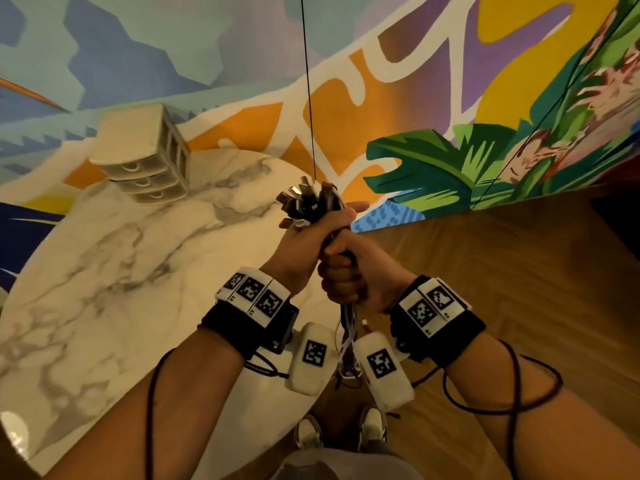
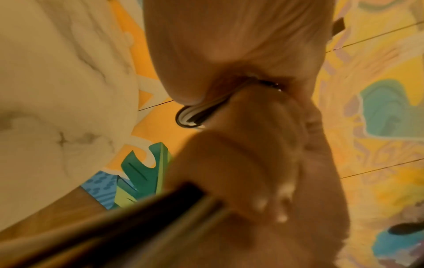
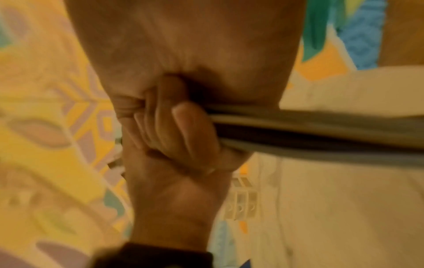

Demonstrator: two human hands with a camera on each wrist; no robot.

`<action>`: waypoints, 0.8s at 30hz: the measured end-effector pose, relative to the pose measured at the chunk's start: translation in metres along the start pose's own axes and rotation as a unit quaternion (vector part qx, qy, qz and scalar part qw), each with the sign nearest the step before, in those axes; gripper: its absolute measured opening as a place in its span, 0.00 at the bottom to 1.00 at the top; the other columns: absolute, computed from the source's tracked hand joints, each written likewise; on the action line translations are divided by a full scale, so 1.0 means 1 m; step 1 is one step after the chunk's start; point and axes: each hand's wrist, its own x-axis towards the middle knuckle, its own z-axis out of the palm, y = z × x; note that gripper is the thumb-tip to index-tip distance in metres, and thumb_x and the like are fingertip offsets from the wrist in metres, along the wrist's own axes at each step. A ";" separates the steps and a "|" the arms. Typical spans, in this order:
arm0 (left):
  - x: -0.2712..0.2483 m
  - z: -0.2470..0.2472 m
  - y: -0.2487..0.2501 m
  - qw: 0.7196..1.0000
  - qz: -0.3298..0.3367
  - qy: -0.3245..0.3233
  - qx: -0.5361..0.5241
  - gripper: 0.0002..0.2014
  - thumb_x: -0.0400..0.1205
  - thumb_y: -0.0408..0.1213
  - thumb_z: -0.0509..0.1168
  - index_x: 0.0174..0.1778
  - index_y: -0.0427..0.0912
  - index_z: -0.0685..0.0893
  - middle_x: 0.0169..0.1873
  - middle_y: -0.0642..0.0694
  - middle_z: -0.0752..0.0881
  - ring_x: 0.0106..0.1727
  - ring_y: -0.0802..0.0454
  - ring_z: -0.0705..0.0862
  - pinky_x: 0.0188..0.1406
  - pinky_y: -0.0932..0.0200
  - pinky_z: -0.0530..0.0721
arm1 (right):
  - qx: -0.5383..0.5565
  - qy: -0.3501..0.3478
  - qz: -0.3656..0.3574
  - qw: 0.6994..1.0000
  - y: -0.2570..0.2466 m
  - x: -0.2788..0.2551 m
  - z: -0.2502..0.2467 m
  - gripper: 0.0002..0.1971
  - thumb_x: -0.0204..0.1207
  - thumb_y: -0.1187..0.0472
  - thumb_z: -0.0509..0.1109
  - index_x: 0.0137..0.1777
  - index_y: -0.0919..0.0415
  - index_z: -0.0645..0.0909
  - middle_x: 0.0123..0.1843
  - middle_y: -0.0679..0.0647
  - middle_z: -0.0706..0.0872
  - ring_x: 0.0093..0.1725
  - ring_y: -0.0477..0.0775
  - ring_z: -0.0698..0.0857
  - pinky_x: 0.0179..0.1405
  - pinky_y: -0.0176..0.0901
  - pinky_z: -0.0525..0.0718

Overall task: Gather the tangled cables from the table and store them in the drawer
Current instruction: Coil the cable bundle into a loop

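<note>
In the head view both hands hold one bundle of black and white cables upright over the right edge of the marble table. Its metal plugs fan out above my left hand, which grips the top of the bundle. My right hand is fisted round it just below, and loose ends hang under that fist. In the left wrist view, looped cables poke out of my left hand. In the right wrist view the cables run out of my right hand. The small white drawer unit stands on the table's far side with its three drawers pushed in.
A painted mural wall rises behind the table. Wooden floor lies to the right. My shoes show below the hands. A thin black line hangs down from above to the plugs. The drawer unit shows small in the right wrist view.
</note>
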 end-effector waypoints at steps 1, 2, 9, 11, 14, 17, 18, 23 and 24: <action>0.000 -0.001 0.000 1.000 0.008 0.012 -0.011 0.14 0.84 0.35 0.58 0.62 0.37 0.84 0.30 0.62 0.85 0.40 0.62 0.82 0.36 0.70 0.78 | -0.054 0.031 -0.004 0.998 0.001 0.000 0.002 0.21 0.74 0.61 0.58 0.21 0.52 0.56 0.17 0.47 0.58 0.16 0.46 0.55 0.17 0.35 0.54; 0.001 0.000 0.001 0.999 0.017 0.026 -0.029 0.14 0.83 0.33 0.58 0.61 0.36 0.84 0.32 0.61 0.86 0.42 0.60 0.81 0.36 0.68 0.79 | -0.109 0.059 -0.011 0.992 0.003 0.000 0.003 0.22 0.77 0.63 0.58 0.21 0.53 0.58 0.18 0.48 0.59 0.16 0.48 0.57 0.18 0.36 0.57; 0.003 -0.009 0.023 0.981 0.067 0.054 -0.172 0.16 0.85 0.37 0.56 0.29 0.41 0.71 0.25 0.48 0.72 0.30 0.52 0.71 0.41 0.58 0.73 | -0.375 0.121 -0.022 0.919 0.021 0.011 0.012 0.22 0.78 0.62 0.67 0.21 0.59 0.70 0.18 0.53 0.71 0.16 0.51 0.69 0.24 0.41 0.76; 0.000 -0.014 0.025 0.977 0.079 0.028 -0.197 0.19 0.86 0.38 0.53 0.27 0.41 0.70 0.25 0.46 0.74 0.29 0.51 0.73 0.39 0.59 0.76 | -0.412 0.136 -0.013 0.901 0.019 0.012 0.011 0.22 0.77 0.60 0.68 0.21 0.59 0.69 0.18 0.53 0.71 0.18 0.51 0.68 0.28 0.43 0.72; -0.006 -0.018 0.023 0.974 0.077 -0.011 -0.215 0.20 0.85 0.40 0.53 0.25 0.43 0.73 0.20 0.48 0.72 0.24 0.52 0.72 0.36 0.58 0.79 | -0.446 0.159 -0.009 0.881 0.010 0.012 0.010 0.22 0.77 0.59 0.69 0.23 0.59 0.67 0.21 0.53 0.68 0.20 0.49 0.65 0.29 0.43 0.65; -0.009 -0.021 0.023 0.975 0.079 -0.041 -0.202 0.18 0.83 0.39 0.54 0.25 0.45 0.73 0.17 0.50 0.70 0.20 0.53 0.70 0.37 0.58 0.81 | -0.449 0.155 -0.005 0.880 0.005 0.013 0.010 0.23 0.78 0.59 0.68 0.22 0.58 0.66 0.17 0.48 0.67 0.15 0.44 0.62 0.27 0.42 0.63; -0.010 -0.021 0.024 0.976 0.078 -0.047 -0.200 0.18 0.82 0.39 0.54 0.24 0.45 0.73 0.16 0.50 0.70 0.19 0.54 0.69 0.36 0.58 0.81 | -0.448 0.154 -0.003 0.881 0.005 0.014 0.010 0.23 0.77 0.59 0.68 0.22 0.58 0.66 0.16 0.47 0.68 0.16 0.44 0.63 0.27 0.42 0.64; -0.017 -0.019 0.021 0.983 0.066 -0.059 -0.160 0.18 0.81 0.39 0.55 0.23 0.44 0.68 0.11 0.50 0.64 0.13 0.55 0.61 0.22 0.60 0.69 | -0.503 0.150 -0.057 0.849 0.006 0.010 0.011 0.05 0.77 0.63 0.70 0.41 0.63 0.82 0.38 0.57 0.84 0.38 0.54 0.80 0.38 0.45 0.78; -0.018 -0.019 0.020 0.984 0.064 -0.059 -0.153 0.19 0.81 0.40 0.55 0.22 0.44 0.68 0.10 0.51 0.64 0.12 0.56 0.60 0.19 0.60 0.65 | -0.508 0.156 -0.076 0.844 0.006 0.009 0.009 0.05 0.75 0.63 0.71 0.46 0.66 0.83 0.43 0.60 0.86 0.42 0.56 0.82 0.43 0.48 0.80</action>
